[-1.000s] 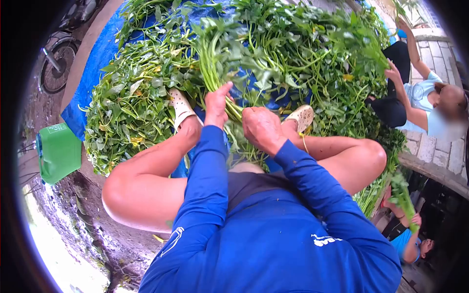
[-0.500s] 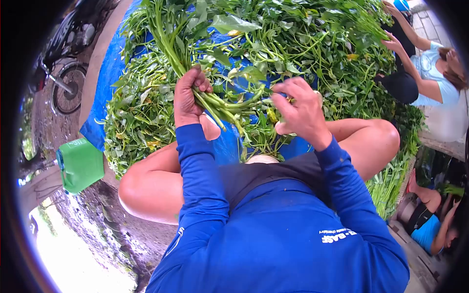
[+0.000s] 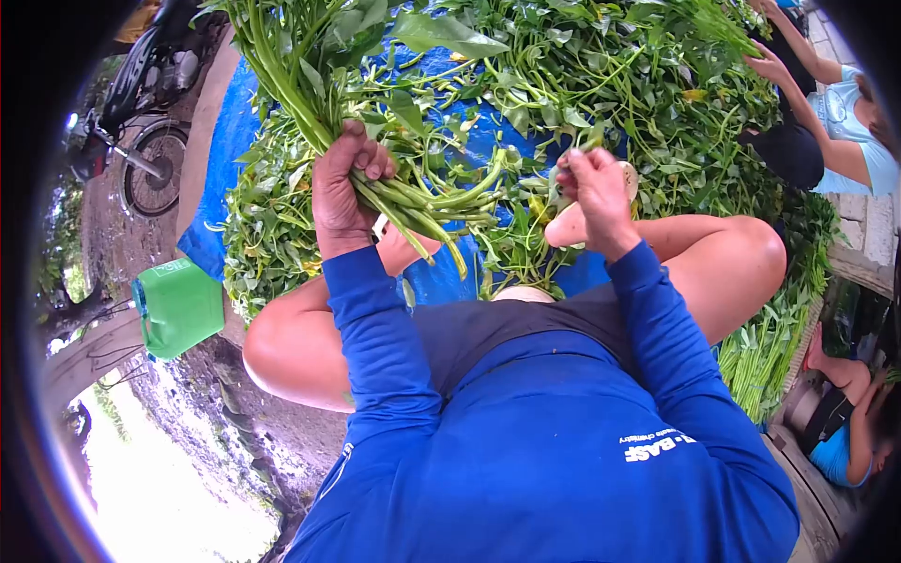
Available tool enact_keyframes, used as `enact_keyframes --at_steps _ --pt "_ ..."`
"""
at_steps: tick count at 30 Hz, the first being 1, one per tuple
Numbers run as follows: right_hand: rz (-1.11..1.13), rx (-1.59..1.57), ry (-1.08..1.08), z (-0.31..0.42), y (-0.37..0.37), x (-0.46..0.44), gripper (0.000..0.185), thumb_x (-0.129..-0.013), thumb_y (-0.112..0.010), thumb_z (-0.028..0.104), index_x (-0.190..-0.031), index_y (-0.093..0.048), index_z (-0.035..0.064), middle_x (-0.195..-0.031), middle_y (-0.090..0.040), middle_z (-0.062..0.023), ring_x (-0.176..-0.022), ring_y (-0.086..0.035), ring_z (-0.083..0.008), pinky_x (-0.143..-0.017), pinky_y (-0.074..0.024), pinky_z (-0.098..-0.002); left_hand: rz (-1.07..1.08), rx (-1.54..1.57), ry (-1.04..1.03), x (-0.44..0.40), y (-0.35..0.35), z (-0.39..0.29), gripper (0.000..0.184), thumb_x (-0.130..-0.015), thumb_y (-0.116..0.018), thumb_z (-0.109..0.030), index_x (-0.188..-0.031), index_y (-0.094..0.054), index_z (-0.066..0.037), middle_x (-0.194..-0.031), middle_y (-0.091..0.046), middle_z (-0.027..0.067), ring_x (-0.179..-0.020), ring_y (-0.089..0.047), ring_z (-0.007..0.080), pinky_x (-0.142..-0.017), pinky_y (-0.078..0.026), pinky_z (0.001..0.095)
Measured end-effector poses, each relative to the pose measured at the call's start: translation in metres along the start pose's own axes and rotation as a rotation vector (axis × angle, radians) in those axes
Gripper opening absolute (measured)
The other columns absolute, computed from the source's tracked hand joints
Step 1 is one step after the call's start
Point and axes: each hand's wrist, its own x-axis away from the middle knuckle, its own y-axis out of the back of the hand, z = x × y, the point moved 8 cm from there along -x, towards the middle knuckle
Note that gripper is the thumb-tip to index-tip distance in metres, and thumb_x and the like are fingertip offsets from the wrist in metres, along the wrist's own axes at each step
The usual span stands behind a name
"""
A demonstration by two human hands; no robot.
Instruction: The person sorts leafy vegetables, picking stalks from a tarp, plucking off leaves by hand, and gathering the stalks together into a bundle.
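My left hand (image 3: 349,183) is wrapped round a bunch of water spinach (image 3: 282,80). Its leafy tops rise to the upper left, and the stem ends (image 3: 432,202) stick out to the right below my fist. To the right, apart from the bunch, my right hand (image 3: 598,192) is closed in a pinch. A small green piece of water spinach (image 3: 591,139) shows at its fingertips, partly hidden by the fingers. Loose water spinach (image 3: 554,84) lies heaped in front of me on a blue tarp (image 3: 436,277), with yellowed leaves among it.
A green jerrycan (image 3: 180,308) stands at the left, below a parked motorcycle (image 3: 155,169). At the upper right a person in light blue (image 3: 849,127) holds greens. Another person in blue (image 3: 835,450) sits lower right, near a pile of long stems (image 3: 751,375).
My right hand has moved right, away from the stem ends, and its spread fingers have closed to a pinch. My left hand keeps the bunch, slightly further left. The whole view has shifted a little.
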Motion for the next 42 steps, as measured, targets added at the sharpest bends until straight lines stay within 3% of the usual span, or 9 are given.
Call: enact_keyframes --at_steps 6,10,19,20,24,29,34,37,42 --pt "0.494 0.594 0.508 0.124 -0.083 0.040 0.019 -0.095 -0.070 0.018 -0.101 -0.070 0.0001 -0.083 -0.066 -0.0064 -0.073 -0.060 -0.0123 -0.067 -0.0490 -0.0316 0.084 0.007 0.059 0.003 -0.003 0.013 0.023 -0.099 -0.070 -0.022 -0.119 -0.065 -0.013 -0.073 -0.041 -0.0054 -0.065 -0.044 0.0117 -0.067 -0.041 0.0326" --pt "0.901 0.730 0.609 0.104 -0.142 0.053 0.023 -0.096 -0.067 0.021 -0.107 -0.067 0.0014 -0.090 -0.068 -0.0208 -0.081 -0.066 -0.0324 -0.076 -0.0511 -0.0427 0.049 0.066 0.100 0.005 -0.021 0.028 0.019 -0.094 -0.074 -0.018 -0.106 -0.063 -0.009 -0.070 -0.045 -0.0033 -0.060 -0.047 0.0125 -0.063 -0.045 0.0330" --pt "1.024 0.858 0.037 0.009 -0.091 -0.007 0.022 -0.100 -0.070 0.028 -0.095 -0.072 0.0067 -0.075 -0.057 0.0064 -0.071 -0.049 -0.0080 -0.066 -0.0440 -0.0299 -0.019 0.096 0.000 0.010 0.001 0.004 0.014 -0.097 -0.070 -0.018 -0.106 -0.062 -0.011 -0.071 -0.042 -0.0048 -0.061 -0.042 0.0108 -0.063 -0.043 0.0324" --pt "0.895 0.758 0.004 -0.001 -0.081 -0.017 0.021 -0.100 -0.071 0.028 -0.096 -0.072 0.0073 -0.075 -0.057 0.0064 -0.071 -0.049 -0.0074 -0.065 -0.0435 -0.0286 0.009 0.090 0.033 0.009 0.004 -0.001 0.016 -0.098 -0.068 -0.018 -0.091 -0.056 -0.011 -0.074 -0.041 -0.0048 -0.064 -0.041 0.0093 -0.066 -0.041 0.0302" --pt "0.546 0.231 -0.068 0.005 -0.072 -0.049 0.019 -0.101 -0.072 0.026 -0.100 -0.070 0.0075 -0.077 -0.056 0.0065 -0.069 -0.048 -0.0037 -0.061 -0.0409 -0.0235 0.009 0.164 0.074 0.007 0.014 -0.001 0.013 -0.100 -0.066 -0.017 -0.093 -0.058 -0.010 -0.073 -0.043 -0.0039 -0.063 -0.044 0.0104 -0.065 -0.043 0.0313" --pt "0.879 0.280 0.124 0.092 -0.119 -0.002 0.020 -0.101 -0.072 0.028 -0.101 -0.069 0.0080 -0.077 -0.056 0.0079 -0.068 -0.048 -0.0039 -0.063 -0.0393 -0.0224 0.134 0.311 0.230 0.005 -0.006 0.013 0.013 -0.101 -0.064 -0.014 -0.097 -0.054 -0.007 -0.072 -0.043 -0.0053 -0.061 -0.044 0.0082 -0.064 -0.042 0.0290" --pt "1.288 0.329 -0.050 0.062 -0.160 0.029 0.026 -0.103 -0.068 0.035 -0.104 -0.066 0.0087 -0.079 -0.057 0.0079 -0.069 -0.049 -0.0039 -0.064 -0.0399 -0.0232 0.139 0.325 0.294 0.005 -0.015 0.031 0.015 -0.100 -0.065 -0.015 -0.102 -0.052 -0.008 -0.073 -0.042 -0.0058 -0.061 -0.043 0.0075 -0.064 -0.041 0.0282" --pt "1.244 0.380 -0.140 0.037 -0.147 0.026 0.021 -0.102 -0.071 0.028 -0.101 -0.069 0.0067 -0.086 -0.066 0.0067 -0.075 -0.054 -0.0036 -0.068 -0.0423 -0.0237 0.121 0.353 0.274 0.004 -0.004 0.029 0.013 -0.100 -0.065 -0.014 -0.095 -0.055 -0.008 -0.072 -0.043 -0.0048 -0.062 -0.044 0.0090 -0.064 -0.043 0.0305" --pt "1.067 0.162 -0.435 -0.017 -0.115 0.034 0.021 -0.100 -0.073 0.028 -0.087 -0.071 0.0118 -0.072 -0.058 0.0089 -0.062 -0.047 -0.0019 -0.055 -0.0343 -0.0205 -0.049 0.221 0.149 -0.002 0.023 0.017 0.018 -0.099 -0.070 -0.015 -0.088 -0.056 -0.011 -0.070 -0.045 -0.0038 -0.058 -0.046 0.0100 -0.059 -0.047 0.0306"
